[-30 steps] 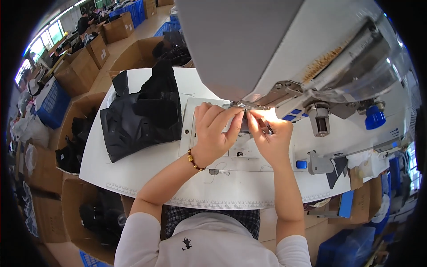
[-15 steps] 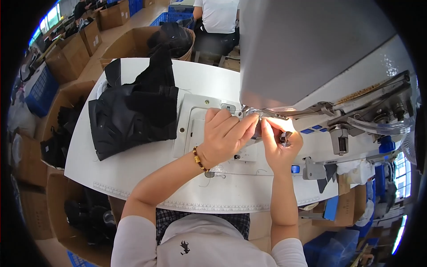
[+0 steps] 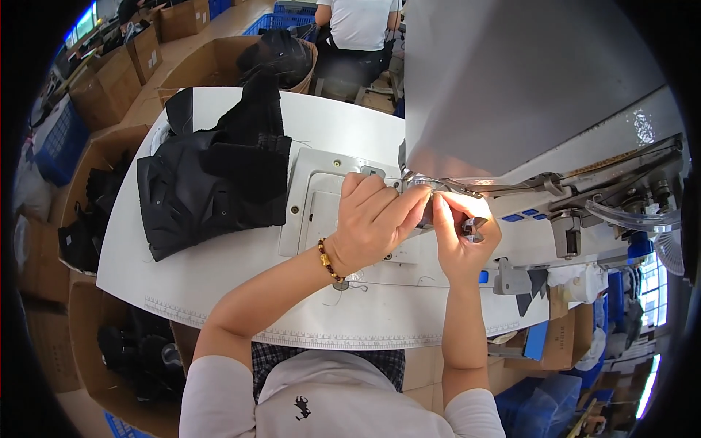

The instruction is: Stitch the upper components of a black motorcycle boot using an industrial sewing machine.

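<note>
Left hand: left hand [image 3: 371, 225] lies curled on the metal bed plate [image 3: 321, 191], fingertips pressed in under the sewing machine head [image 3: 511, 80]; a beaded bracelet [image 3: 327, 260] sits on its wrist. Whether it pinches anything, I cannot tell.

Right hand: right hand [image 3: 460, 232] is raised just beside the left, fingertips almost touching it at the needle area. It is closed around a small dark tool [image 3: 473, 228], probably thread snips, of which only a part shows.

Hands together: close, meeting at one point under the machine head.

Worked spot: the needle area [image 3: 422, 191], at the front left corner of the machine head, just above the bed plate. The part itself is mostly hidden by the fingers.

Handling, judged: small, thin and stiff, sharp at the tip, easily bent; any thread there would be light and limp. Best taken with fingertips only, from the side, with the hand braced on the plate.

Fabric: a heap of black garment pieces [image 3: 212, 175] lies on the white table [image 3: 219, 292], left of the bed plate and well apart from both hands. Soft and floppy by the look of it.

Table edge: a printed ruler strip [image 3: 307, 337] runs along the near rim.

Surroundings: cardboard boxes [image 3: 102, 87] with more dark pieces stand to the left; another person in a white shirt [image 3: 361, 22] sits beyond the table.
</note>
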Demonstrator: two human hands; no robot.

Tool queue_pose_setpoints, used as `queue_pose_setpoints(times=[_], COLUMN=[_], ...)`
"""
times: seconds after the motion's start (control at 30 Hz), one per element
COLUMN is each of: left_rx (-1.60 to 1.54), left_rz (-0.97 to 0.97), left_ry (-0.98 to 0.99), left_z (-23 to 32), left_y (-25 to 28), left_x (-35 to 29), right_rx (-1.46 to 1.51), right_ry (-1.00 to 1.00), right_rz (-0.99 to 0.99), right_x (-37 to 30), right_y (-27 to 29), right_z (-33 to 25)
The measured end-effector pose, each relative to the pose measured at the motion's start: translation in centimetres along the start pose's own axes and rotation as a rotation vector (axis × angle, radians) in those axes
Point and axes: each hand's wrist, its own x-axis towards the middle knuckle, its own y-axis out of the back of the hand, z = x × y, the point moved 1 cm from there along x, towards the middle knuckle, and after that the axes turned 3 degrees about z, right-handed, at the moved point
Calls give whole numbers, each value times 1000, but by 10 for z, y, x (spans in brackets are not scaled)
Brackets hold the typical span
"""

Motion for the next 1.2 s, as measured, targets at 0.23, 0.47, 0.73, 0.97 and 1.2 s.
queue_pose_setpoints(times=[0.23,0.47,0.73,0.97,1.2], left_rx=[15,-25,-60,26,-81], left_rz=[-2,-30,-46,-67,0], left_ry=[-11,12,12,-17,308], left_z=[1,1,3,9,6], left_y=[1,0,0,5,3], left_x=[2,2,3,13,13], right_rx=[30,10,-212,122,1367], right_ry=[-2,16,178,-48,-390], right_rz=[6,14,29,243,399], right_x=[0,1,1,-10,-11], right_y=[0,0,2,16,56], right_z=[1,0,5,37,51])
